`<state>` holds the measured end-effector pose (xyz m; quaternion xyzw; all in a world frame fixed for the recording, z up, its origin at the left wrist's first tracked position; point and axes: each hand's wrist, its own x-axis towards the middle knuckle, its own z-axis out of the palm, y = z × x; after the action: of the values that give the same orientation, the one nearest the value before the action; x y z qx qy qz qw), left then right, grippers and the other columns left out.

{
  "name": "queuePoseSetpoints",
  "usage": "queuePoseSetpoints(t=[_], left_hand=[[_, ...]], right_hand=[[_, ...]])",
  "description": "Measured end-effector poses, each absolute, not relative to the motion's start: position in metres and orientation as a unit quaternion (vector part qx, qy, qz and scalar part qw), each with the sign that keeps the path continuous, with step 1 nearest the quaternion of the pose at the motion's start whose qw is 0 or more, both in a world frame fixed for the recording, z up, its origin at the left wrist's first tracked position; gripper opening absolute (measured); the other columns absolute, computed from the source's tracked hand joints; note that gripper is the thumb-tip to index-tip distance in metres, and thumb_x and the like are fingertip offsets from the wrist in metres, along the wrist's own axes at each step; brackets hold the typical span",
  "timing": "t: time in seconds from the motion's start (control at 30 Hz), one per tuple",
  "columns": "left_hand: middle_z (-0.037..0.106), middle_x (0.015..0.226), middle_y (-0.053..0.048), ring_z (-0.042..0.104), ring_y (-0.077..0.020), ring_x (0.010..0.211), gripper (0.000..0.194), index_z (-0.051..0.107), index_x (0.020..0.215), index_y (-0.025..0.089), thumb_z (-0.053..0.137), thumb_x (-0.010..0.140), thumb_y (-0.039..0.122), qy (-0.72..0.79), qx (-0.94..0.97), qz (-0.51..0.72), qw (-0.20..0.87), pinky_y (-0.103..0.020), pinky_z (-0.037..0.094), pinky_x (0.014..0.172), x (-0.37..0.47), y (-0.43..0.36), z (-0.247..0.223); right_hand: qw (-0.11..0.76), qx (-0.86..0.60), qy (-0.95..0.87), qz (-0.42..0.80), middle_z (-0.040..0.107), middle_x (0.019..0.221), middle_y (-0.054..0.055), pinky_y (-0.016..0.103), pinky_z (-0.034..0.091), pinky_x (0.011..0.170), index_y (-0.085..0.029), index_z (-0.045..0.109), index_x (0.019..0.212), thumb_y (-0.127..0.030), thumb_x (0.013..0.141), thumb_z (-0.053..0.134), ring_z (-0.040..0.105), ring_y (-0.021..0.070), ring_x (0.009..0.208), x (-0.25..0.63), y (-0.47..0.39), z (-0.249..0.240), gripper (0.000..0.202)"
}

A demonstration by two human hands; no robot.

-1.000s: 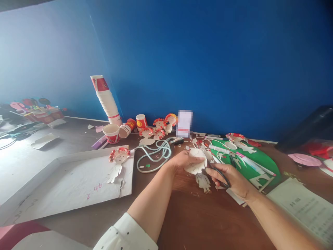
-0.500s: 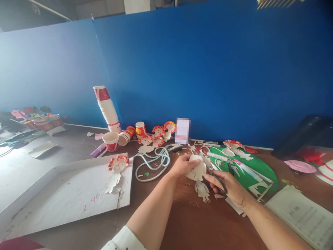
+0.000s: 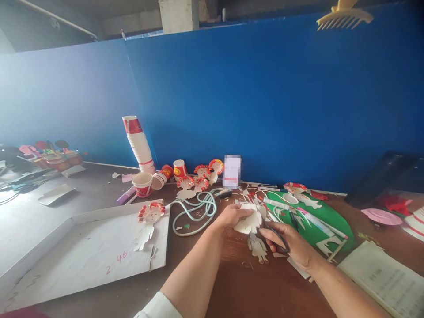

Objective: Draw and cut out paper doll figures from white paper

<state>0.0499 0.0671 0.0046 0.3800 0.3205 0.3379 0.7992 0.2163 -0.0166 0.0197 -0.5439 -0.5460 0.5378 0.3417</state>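
My left hand (image 3: 231, 219) grips a piece of white paper (image 3: 248, 222) with pencil-like lines and a partly cut outline. In my right hand (image 3: 287, 240) is a pair of scissors (image 3: 280, 238) with dark handles; its blades are at the paper's right edge and mostly hidden by fingers and paper. Just below the held paper, a cut-out paper figure (image 3: 257, 248) lies on the brown table. A small paper scrap (image 3: 279, 255) rests beside it, under my right hand.
Left stands a shallow white box lid (image 3: 82, 260) bearing a red-fringed paper doll (image 3: 151, 213). Behind are a coiled cable (image 3: 212, 207), stacked paper cups (image 3: 139, 148) and more dolls (image 3: 201, 183). To the right lie a green sheet (image 3: 341, 221) with markers and an open book (image 3: 386, 278).
The paper in my left hand has turned and tilted slightly, with the scissors still at its right edge. The view has tipped up a little, showing more of the yellow comb-like thing at the top.
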Motion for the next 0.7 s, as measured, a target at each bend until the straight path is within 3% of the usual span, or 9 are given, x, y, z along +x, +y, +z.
queuePoseSetpoints(t=[0.4,0.7], left_hand=[[0.066,0.069,-0.007,0.062,-0.0174,0.055,0.024,0.064,0.081,0.01,0.074,0.063,0.022,0.351,0.387,0.335,0.784,-0.029,0.05,0.052,0.0509,0.0614,0.0128],[0.066,0.07,-0.007,0.062,-0.0173,0.057,0.031,0.063,0.082,0.01,0.078,0.059,0.026,0.369,0.401,0.345,0.764,-0.029,0.05,0.053,0.0517,0.0612,0.0116]], right_hand=[[0.341,-0.545,-0.581,0.5,0.049,0.054,-0.003,0.023,0.035,0.048,-0.017,0.058,0.071,-0.051,0.08,0.059,0.044,0.0107,0.05,0.2178,-0.0147,0.0152,0.035],[0.333,-0.55,-0.568,0.513,0.049,0.053,-0.004,0.022,0.036,0.049,-0.017,0.06,0.07,-0.046,0.077,0.063,0.044,0.0098,0.05,0.2177,-0.0144,0.0183,0.03]])
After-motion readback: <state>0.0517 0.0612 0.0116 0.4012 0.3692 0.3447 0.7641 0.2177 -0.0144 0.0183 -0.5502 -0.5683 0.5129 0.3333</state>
